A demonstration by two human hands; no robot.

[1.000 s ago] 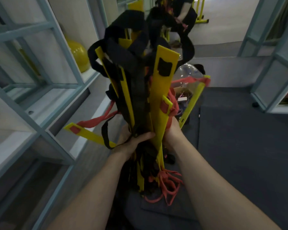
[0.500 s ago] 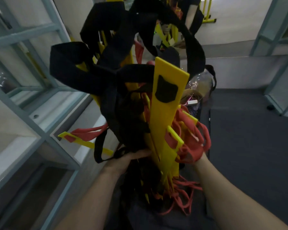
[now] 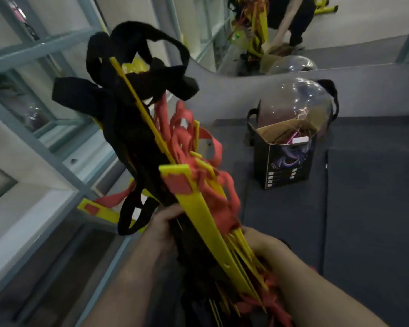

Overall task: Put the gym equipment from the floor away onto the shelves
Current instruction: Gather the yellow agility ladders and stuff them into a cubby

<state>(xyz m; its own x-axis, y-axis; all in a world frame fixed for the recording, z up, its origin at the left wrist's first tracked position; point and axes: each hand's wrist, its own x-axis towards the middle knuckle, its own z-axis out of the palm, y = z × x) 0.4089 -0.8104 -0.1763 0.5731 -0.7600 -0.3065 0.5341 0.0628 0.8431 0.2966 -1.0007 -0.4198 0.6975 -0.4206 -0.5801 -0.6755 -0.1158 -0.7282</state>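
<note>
I hold a bundled agility ladder [image 3: 198,208] of yellow plastic rungs with red and black straps, its top tilted toward the shelves on the left. My left hand [image 3: 163,223] grips the bundle from the left side. My right hand [image 3: 260,241] grips it from the right, partly hidden behind the yellow rungs. One loose rung [image 3: 97,210] with a red strap hangs out to the left, near the shelf frame. The blue-grey shelving unit [image 3: 64,161] with white shelf boards stands close on the left.
On the dark floor mat [image 3: 364,208] at the right stands an open dark cardboard box [image 3: 286,166] with a clear ball [image 3: 300,102] behind it. A wall mirror [image 3: 293,31] beyond reflects a person. A ball [image 3: 33,116] sits in a shelf compartment.
The bundle has swung from upright to leaning left toward the shelves, and the view has turned so that the box and ball on the floor show at the right.
</note>
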